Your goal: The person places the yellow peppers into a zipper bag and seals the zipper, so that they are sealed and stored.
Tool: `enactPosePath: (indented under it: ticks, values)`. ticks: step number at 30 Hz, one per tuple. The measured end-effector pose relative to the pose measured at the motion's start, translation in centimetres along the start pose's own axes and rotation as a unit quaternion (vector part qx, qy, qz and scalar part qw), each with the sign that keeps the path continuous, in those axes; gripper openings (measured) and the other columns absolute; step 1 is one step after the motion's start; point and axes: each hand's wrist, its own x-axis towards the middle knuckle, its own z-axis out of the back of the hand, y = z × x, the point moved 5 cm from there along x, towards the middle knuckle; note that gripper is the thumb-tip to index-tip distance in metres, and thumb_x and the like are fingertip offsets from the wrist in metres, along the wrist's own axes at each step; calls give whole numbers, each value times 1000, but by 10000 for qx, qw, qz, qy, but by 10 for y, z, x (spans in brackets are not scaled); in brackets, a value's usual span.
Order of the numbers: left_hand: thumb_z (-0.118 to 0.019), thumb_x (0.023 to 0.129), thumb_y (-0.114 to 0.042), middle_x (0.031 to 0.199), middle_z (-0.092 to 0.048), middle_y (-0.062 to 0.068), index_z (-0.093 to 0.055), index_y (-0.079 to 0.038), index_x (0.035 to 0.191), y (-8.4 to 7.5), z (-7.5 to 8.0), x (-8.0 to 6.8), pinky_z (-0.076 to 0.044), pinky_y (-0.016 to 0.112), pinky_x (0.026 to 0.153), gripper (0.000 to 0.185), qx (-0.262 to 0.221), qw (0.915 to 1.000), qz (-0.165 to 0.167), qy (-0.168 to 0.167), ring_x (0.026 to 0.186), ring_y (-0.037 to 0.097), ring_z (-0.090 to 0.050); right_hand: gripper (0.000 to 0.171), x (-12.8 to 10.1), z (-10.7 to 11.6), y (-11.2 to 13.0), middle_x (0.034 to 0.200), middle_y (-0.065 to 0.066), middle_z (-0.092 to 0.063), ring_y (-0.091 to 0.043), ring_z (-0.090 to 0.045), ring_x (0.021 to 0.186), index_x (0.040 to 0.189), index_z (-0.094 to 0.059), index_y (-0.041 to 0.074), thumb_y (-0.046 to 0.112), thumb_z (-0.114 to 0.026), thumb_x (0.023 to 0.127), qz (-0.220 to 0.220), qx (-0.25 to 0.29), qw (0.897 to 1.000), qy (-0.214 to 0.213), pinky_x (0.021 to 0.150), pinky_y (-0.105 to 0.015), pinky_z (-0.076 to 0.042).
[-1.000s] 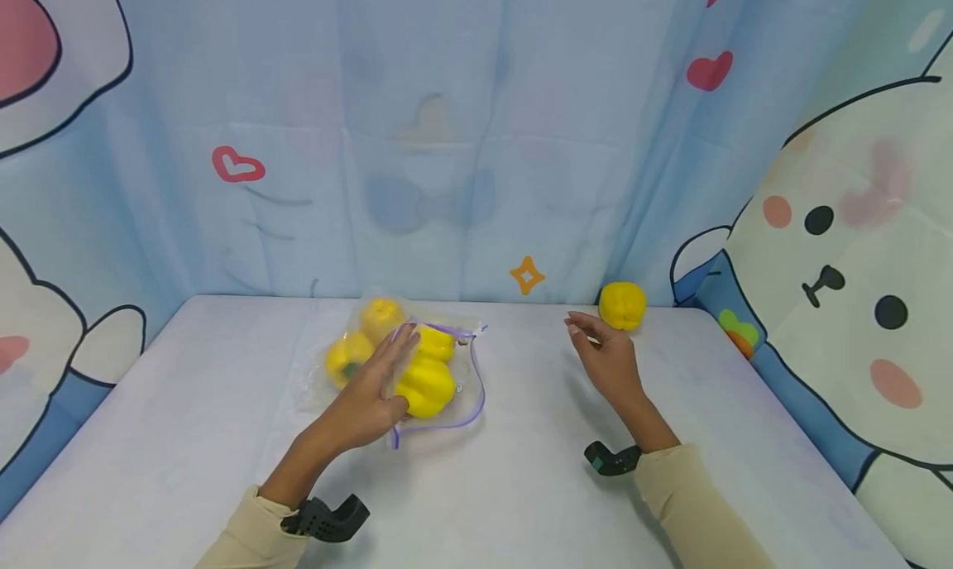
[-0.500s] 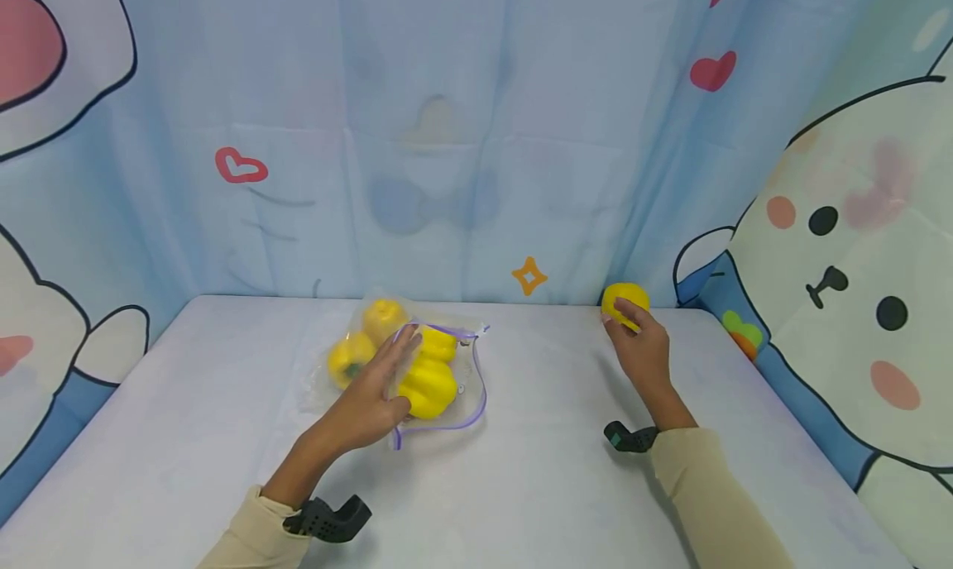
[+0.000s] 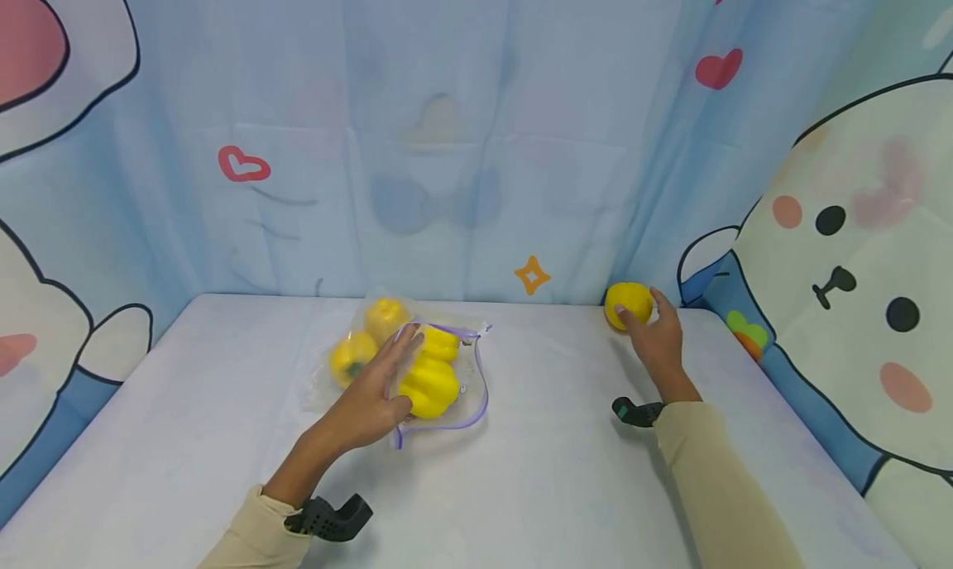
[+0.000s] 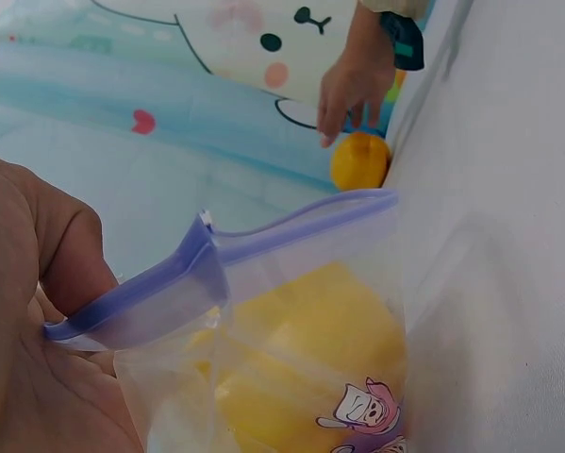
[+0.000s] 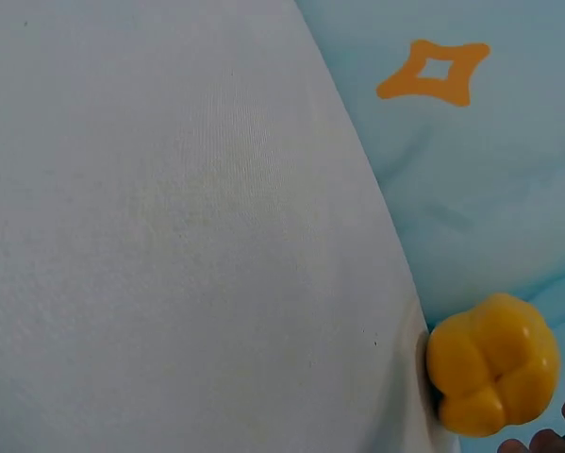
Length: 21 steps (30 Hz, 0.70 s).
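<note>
From the head view, the left hand [image 3: 372, 399] pinches the purple zip rim of a clear plastic bag [image 3: 447, 379] of lumpy yellow peppers on the white cloth tabletop [image 3: 536, 486]. The right hand [image 3: 655, 337] curls its fingers around a glossy loose pepper [image 3: 628, 303] at the back edge. The left wrist view shows the rim clamped under the thumb. In the right wrist view, the lobed pepper [image 5: 492, 376] sits against the curtain, with only fingertips visible at the frame edge.
</note>
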Motion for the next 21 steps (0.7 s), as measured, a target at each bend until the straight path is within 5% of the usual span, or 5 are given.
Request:
enactPosePath:
  ticks: [11, 21]
  values:
    - [-54, 75, 4, 158, -25, 2, -13, -9, 157, 3, 0, 0, -10, 50, 116, 92, -11, 10000, -2, -28, 147, 20, -8, 98, 14, -9, -21, 161, -18, 4, -41, -5, 145, 156, 3, 10, 56, -53, 91, -741, 172, 9948, 678, 112, -60, -14]
    - [-54, 75, 3, 158, -26, 2, -12, -10, 157, 4, -1, 1, -10, 49, 116, 93, -56, 10000, 12, 4, 147, 17, -8, 99, 20, -11, -21, 160, -19, 8, -41, -3, 145, 156, 8, 9, 55, -52, 92, -703, 127, 9948, 732, 113, -58, -12]
